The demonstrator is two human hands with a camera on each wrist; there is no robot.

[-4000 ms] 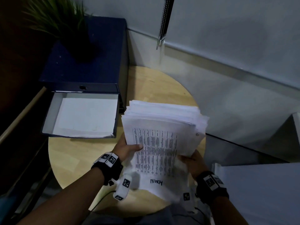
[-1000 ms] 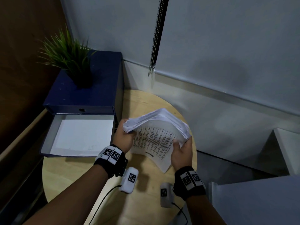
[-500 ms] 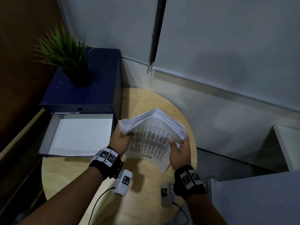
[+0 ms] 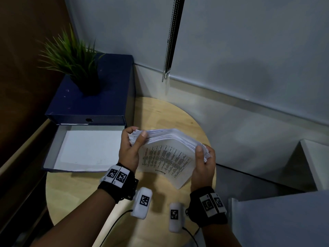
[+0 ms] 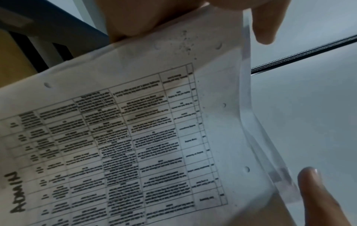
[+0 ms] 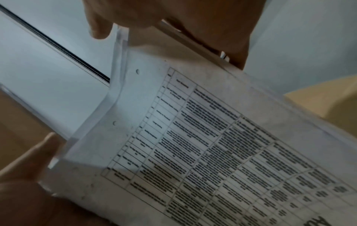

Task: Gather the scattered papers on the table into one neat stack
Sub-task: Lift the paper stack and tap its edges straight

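A thick stack of white papers stands almost on edge above the round wooden table, its printed table page with "ADMIN" handwritten facing me. My left hand grips its upper left corner, thumb on the front page and fingers curled over the top edge. My right hand clasps the right end, thumb on the front. In the left wrist view the printed page fills the frame between my left hand and the other hand's thumb. The right wrist view shows the same page held by my right hand.
A dark blue box file sits at the table's back left with a potted green plant on top. Its open tray lies in front of it with a white sheet inside. A blind chain hangs by the wall. White furniture stands at right.
The stack, lying loosely fanned on the table four seconds ago, has been lifted and tilted up. In the last second both hands shifted toward its top corners, squaring the edges.
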